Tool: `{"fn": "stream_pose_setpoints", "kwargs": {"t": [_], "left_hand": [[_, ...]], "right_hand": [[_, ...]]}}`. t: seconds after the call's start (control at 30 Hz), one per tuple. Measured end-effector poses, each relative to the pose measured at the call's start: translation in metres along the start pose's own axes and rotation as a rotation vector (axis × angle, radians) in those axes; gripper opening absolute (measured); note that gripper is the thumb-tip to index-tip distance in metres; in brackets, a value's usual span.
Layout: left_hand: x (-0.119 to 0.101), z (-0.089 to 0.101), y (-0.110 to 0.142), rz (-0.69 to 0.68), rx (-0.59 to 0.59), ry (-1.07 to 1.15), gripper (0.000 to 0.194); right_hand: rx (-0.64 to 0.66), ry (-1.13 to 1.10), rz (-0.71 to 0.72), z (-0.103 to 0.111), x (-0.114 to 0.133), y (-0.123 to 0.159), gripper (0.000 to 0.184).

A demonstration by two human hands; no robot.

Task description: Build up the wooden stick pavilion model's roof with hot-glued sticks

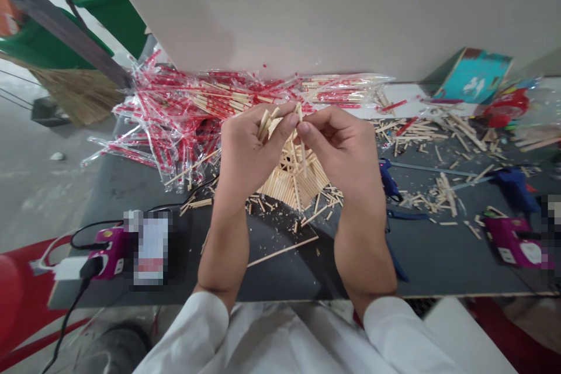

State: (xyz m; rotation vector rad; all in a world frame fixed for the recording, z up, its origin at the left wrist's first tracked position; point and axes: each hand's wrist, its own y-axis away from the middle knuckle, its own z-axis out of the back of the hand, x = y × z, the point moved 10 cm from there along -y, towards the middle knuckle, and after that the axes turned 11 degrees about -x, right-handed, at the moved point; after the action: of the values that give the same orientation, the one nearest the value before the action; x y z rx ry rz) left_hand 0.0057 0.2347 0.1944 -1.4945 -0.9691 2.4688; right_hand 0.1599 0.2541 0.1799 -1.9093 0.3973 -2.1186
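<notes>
My left hand (249, 149) is raised above the dark table and pinches a small cluster of cut wooden sticks (266, 124) between thumb and fingers. My right hand (339, 152) holds a thin wooden stick (301, 140) upright between thumb and forefinger, its tip touching or close to the cluster. Directly below both hands sits a lattice of glued wooden sticks (294, 178), partly hidden by my hands and wrists. Loose stick pieces and wood crumbs (267, 216) lie around its near side.
A heap of red-printed, plastic-wrapped chopsticks (175, 123) lies behind the hands. Blue glue guns (512, 190) and cut sticks (421, 134) are on the right. Magenta devices (109, 251) with cables sit near the table's front edge (307, 299). A broom (74, 93) stands at the left.
</notes>
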Motion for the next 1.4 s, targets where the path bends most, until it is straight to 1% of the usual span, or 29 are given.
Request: {"fn": "stream_pose_setpoints", "kwargs": {"t": [0.23,0.43,0.57,0.87,0.97,1.1,1.2,1.3,1.37,1.4], "left_hand": [[-0.002,0.001,0.000,-0.005,-0.018,0.012,0.024],[-0.002,0.002,0.000,-0.002,-0.034,0.027,0.022],[-0.004,0.003,0.000,-0.019,-0.031,0.026,0.021],[-0.003,0.002,0.002,-0.001,-0.004,0.024,0.024],[-0.002,0.005,0.003,0.010,0.007,0.004,0.027],[-0.002,0.013,0.003,0.023,-0.007,-0.021,0.030],[-0.007,0.025,0.004,0.003,-0.046,-0.046,0.026],[-0.017,0.037,0.008,-0.034,-0.068,-0.080,0.019],[-0.024,0.039,0.014,-0.058,-0.032,-0.094,0.017],[-0.027,0.038,0.018,-0.071,0.006,-0.099,0.016]], "right_hand": [[0.004,-0.026,-0.005,0.000,-0.001,0.000,0.035],[0.001,-0.058,0.021,-0.001,0.001,0.000,0.033],[0.000,-0.057,0.021,-0.001,0.000,0.000,0.035],[-0.008,-0.024,0.014,0.000,-0.003,-0.001,0.039],[-0.043,0.017,-0.022,0.008,-0.005,0.000,0.041],[-0.111,0.077,-0.045,0.028,-0.004,-0.002,0.032],[-0.164,0.091,-0.026,0.044,-0.001,0.000,0.023],[-0.243,0.137,0.028,0.060,0.005,0.009,0.019],[-0.238,0.179,0.040,0.063,0.007,0.018,0.020],[-0.201,0.191,0.028,0.061,0.005,0.023,0.022]]}}
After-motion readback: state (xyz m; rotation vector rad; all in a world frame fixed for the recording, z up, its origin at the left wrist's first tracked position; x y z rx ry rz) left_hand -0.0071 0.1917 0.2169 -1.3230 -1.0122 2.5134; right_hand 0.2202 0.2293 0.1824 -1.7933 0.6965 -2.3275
